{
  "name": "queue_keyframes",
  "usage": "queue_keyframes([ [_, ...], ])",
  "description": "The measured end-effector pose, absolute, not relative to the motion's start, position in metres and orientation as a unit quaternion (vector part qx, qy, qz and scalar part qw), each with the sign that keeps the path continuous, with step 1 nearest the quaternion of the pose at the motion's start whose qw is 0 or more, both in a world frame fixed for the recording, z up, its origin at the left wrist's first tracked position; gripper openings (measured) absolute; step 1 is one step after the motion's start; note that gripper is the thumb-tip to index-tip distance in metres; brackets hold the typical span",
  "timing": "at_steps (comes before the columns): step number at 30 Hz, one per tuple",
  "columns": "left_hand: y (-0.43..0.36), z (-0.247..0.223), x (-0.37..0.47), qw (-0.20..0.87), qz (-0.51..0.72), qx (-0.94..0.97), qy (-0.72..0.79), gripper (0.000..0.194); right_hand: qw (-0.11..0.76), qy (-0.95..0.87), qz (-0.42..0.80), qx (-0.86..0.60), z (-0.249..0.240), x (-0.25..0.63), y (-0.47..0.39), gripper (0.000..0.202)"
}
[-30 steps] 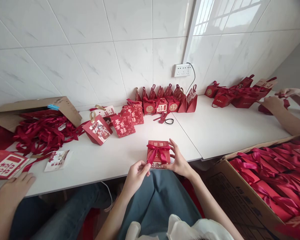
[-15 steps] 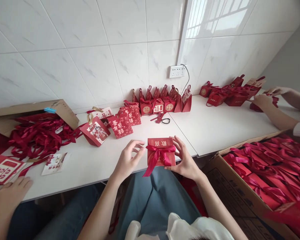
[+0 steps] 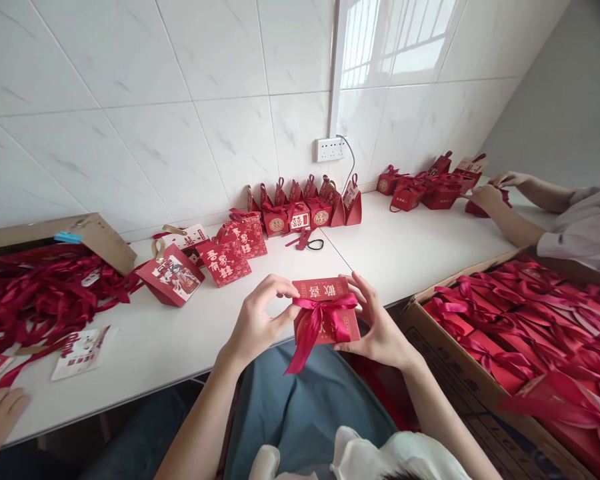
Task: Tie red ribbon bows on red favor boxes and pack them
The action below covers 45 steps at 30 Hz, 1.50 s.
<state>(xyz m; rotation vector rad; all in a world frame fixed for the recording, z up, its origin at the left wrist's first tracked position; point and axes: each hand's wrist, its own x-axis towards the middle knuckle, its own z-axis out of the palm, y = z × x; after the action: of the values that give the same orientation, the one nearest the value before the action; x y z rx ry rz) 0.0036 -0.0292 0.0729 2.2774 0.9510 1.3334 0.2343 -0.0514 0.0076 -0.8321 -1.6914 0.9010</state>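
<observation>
A red gift box [image 3: 303,291] with gold characters is held up over the table's front edge, just above my lap. Round it runs a dark-red satin ribbon [image 3: 325,309], tied in a bow, one tail hanging below the box. My right hand [image 3: 380,327] grips the box's right side, thumb underneath and fingers along the far side. At the left end of the bow, my left hand [image 3: 265,317] pinches a ribbon loop between thumb and index finger. The other left fingers are curled.
Finished-looking red boxes [image 3: 300,217] line the wall. A cardboard carton [image 3: 460,360] of ribboned boxes stands at right. Tangled ribbons [image 3: 45,293] and a printed card [image 3: 83,352] lie left. A co-worker's hands [image 3: 495,193] work at far right; another person's hand [image 3: 3,410] rests at left.
My left hand has closed in on the bow's left loop and now pinches it. The view has turned slightly right. My right hand still grips the box.
</observation>
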Motion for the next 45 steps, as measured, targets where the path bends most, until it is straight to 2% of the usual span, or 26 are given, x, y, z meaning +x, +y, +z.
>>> queue_keyframes([
  [5,-0.035,0.073,0.007,0.242,0.467,0.773,0.354,0.002,0.501,-0.696,0.382,-0.345,0.006,0.234,-0.052,0.106],
  [9,-0.042,0.078,0.004,0.318,0.431,0.759,0.37,0.008,0.501,-0.695,0.385,-0.343,0.007,0.233,-0.052,0.106],
  [16,-0.044,0.084,0.005,0.286,0.436,0.76,0.389,0.001,0.498,-0.704,0.386,-0.329,0.008,0.229,-0.054,0.105],
  [19,-0.046,0.085,0.005,0.338,0.433,0.742,0.385,0.004,0.501,-0.702,0.388,-0.324,0.008,0.229,-0.055,0.105],
  [23,-0.048,0.088,0.002,0.446,0.362,0.727,0.375,0.007,0.506,-0.7,0.389,-0.321,0.01,0.23,-0.055,0.104],
  [31,-0.044,0.107,-0.005,0.461,0.264,0.768,0.358,0.015,0.496,-0.705,0.399,-0.313,0.015,0.23,-0.056,0.105],
  [38,-0.041,0.104,-0.019,0.65,0.182,0.663,0.324,0.024,0.48,-0.709,0.425,-0.294,0.02,0.227,-0.061,0.109],
  [45,-0.034,0.098,-0.024,0.723,0.125,0.619,0.279,0.029,0.465,-0.701,0.46,-0.285,0.019,0.227,-0.06,0.112],
])
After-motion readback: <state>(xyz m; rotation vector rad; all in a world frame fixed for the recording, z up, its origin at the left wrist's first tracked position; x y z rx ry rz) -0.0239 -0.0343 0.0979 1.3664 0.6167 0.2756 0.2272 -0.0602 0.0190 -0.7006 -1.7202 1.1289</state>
